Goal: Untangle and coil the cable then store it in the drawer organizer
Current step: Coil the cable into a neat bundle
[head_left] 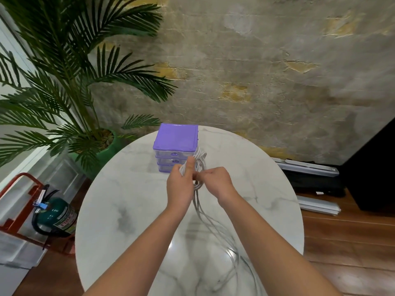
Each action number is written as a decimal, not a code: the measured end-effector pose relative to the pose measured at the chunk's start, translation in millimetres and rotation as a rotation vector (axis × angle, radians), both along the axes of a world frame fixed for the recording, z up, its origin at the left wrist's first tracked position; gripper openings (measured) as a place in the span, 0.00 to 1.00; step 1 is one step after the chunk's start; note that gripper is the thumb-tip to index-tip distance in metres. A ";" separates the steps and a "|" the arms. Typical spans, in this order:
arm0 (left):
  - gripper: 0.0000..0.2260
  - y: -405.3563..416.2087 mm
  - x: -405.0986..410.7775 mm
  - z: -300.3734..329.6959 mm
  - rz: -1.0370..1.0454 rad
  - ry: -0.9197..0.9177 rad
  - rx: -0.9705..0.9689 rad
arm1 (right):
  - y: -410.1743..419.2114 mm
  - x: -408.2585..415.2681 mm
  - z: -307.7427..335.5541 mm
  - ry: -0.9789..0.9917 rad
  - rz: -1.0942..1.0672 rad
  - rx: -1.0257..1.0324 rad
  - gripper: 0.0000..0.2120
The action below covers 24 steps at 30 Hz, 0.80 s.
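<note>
The round marble worktop (128, 210) carries a purple three-drawer organizer (175, 137) at its far side, all drawers apparently closed. Just in front of it, raised above the worktop, both hands work a white cable (199, 165). The left hand (179, 186) grips the gathered loops, thumb up. The right hand (215, 180) pinches a strand beside it. Loose lengths trail toward the near edge.

To coil well, I judge the left hand should keep the loops fixed while the right feeds slack in even turns, easing out any crossings first.

A small mark on the organizer's lid and the label on the green fire extinguisher (57, 214) are too blurred to read.
</note>
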<state>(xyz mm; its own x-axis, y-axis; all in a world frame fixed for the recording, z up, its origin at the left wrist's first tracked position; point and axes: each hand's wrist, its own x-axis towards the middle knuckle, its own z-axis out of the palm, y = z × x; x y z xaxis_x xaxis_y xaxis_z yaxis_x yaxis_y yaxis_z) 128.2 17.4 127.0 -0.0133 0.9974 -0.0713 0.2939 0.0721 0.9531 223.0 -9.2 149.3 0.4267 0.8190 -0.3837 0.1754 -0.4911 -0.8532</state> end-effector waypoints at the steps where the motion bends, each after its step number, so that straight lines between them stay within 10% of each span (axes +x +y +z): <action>1: 0.22 2.6 -2.1 1.4 0.016 0.020 0.024 | -0.2 2.1 2.0 0.121 -0.011 -0.008 0.10; 11: 0.23 26.9 -18.7 -1.9 -0.007 0.197 0.181 | -2.7 23.2 7.9 0.807 0.130 -0.080 0.08; 24: 0.20 32.3 -33.3 -3.0 -0.068 0.295 0.224 | -5.2 23.6 6.9 0.781 0.050 -0.008 0.06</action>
